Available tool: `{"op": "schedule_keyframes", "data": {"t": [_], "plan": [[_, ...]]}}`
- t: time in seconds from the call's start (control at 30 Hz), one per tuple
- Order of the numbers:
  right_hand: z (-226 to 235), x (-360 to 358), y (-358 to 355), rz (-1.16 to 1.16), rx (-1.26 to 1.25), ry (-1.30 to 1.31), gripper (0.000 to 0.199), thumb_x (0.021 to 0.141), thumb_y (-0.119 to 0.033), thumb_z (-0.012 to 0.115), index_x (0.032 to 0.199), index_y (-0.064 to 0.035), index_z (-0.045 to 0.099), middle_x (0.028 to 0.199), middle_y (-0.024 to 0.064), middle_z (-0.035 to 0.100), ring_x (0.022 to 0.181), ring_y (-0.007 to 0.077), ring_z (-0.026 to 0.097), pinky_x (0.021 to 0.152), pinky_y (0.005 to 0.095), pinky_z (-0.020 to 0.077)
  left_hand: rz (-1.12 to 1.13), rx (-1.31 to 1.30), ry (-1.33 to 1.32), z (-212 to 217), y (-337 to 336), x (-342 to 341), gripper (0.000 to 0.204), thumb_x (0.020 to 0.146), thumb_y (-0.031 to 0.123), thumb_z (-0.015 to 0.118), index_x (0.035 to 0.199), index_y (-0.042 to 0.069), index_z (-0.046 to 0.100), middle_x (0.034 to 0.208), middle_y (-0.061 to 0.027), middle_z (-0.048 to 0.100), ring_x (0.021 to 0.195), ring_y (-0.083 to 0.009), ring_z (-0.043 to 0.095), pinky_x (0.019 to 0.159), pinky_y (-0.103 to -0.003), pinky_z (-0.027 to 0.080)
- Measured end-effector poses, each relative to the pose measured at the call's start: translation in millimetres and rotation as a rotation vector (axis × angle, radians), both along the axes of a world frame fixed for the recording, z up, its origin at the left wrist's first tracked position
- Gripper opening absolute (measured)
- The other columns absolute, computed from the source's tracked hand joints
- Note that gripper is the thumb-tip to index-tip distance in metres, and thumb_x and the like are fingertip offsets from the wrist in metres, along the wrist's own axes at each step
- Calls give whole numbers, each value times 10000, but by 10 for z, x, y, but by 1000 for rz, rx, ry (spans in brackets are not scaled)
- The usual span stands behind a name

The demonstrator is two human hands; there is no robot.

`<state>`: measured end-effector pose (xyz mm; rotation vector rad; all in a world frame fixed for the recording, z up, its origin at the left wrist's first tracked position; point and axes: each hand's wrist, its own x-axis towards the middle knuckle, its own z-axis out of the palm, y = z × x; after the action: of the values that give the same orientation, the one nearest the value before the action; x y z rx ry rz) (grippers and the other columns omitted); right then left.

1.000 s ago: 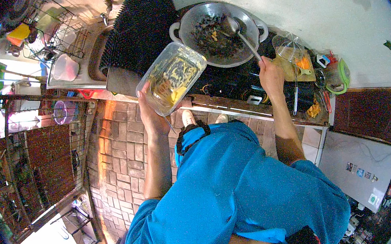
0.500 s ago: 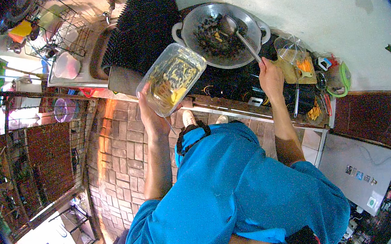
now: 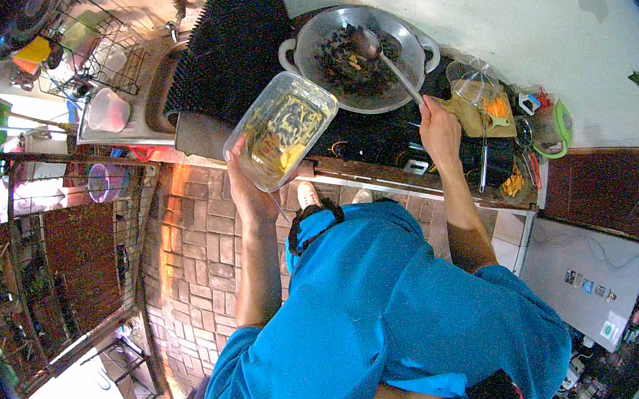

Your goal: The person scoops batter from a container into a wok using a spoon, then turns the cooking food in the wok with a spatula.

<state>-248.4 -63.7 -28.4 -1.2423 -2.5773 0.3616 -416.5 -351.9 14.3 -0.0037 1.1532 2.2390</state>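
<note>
My right hand (image 3: 441, 131) is closed round the handle of a metal ladle (image 3: 400, 76). The ladle's bowl rests in dark, chopped food (image 3: 343, 68) inside a wide metal wok (image 3: 310, 33) with two loop handles. A few yellow bits lie in that food. In my left hand (image 3: 250, 187) is a clear rectangular container (image 3: 311, 136), tilted, with yellow smears and a yellow lump of what looks like butter or margarine (image 3: 292, 156) at its near end. A thin handle sticks out below the container by my left fingers; what it belongs to is hidden.
Right of the wok lie a wire strainer (image 3: 472, 82) and a cutting board (image 3: 462, 110) with orange pieces (image 3: 495, 108). A green-rimmed basket (image 3: 564, 129) stands beyond. On the left are a black spiky mat (image 3: 231, 61), a sink (image 3: 159, 84) and a wire dish rack (image 3: 136, 67).
My right hand has shifted slightly left, and the ladle's bowl has moved a little left and down within the wok. My left hand and the container are nearly still.
</note>
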Motion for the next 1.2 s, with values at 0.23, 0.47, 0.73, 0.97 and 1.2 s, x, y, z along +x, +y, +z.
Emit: {"op": "schedule_keyframes", "data": {"t": [0.23, 0.47, 0.73, 0.97, 1.2], "plan": [[-8, 34, 3, 24, 68, -3, 296, 927, -295, 514, 1106, -103, 652, 884, 195, 669, 751, 390, 648, 654, 492, 528, 31, -19, -8, -11, 29, 7, 612, 925, 567, 392, 1333, 110, 403, 1238, -129, 548, 1030, -277, 615, 644, -362, 593], [46, 38, -14, 13, 81, 8, 277, 915, -273, 543, 1102, -114, 669, 808, 209, 658, 711, 396, 638, 627, 495, 509, 27, -26, 10, -12, 28, 21, 639, 925, 585, 382, 1343, 102, 398, 1259, -131, 537, 1038, -276, 611, 648, -357, 588], [79, 103, 101, 35, 119, 87, 272, 926, -271, 518, 1068, -89, 662, 826, 198, 663, 754, 387, 638, 653, 491, 508, 27, -41, 6, -68, 11, 14, 668, 923, 600, 366, 1372, 106, 378, 1268, -139, 530, 1043, -281, 607, 669, -380, 590], [356, 202, 120, 6, 105, -25, 262, 921, -296, 532, 1004, -91, 673, 835, 190, 642, 804, 390, 618, 696, 499, 480, 14, -41, 29, -36, -34, 29, 673, 920, 602, 371, 1373, 104, 372, 1272, -141, 519, 1068, -286, 594, 692, -390, 595], [433, 225, 81, 58, 70, -31, 248, 916, -292, 536, 991, -100, 673, 831, 185, 654, 774, 397, 622, 678, 498, 482, -1, -36, 22, 4, -46, 31, 693, 915, 612, 374, 1383, 101, 361, 1296, -145, 508, 1109, -296, 576, 732, -410, 588]]}}
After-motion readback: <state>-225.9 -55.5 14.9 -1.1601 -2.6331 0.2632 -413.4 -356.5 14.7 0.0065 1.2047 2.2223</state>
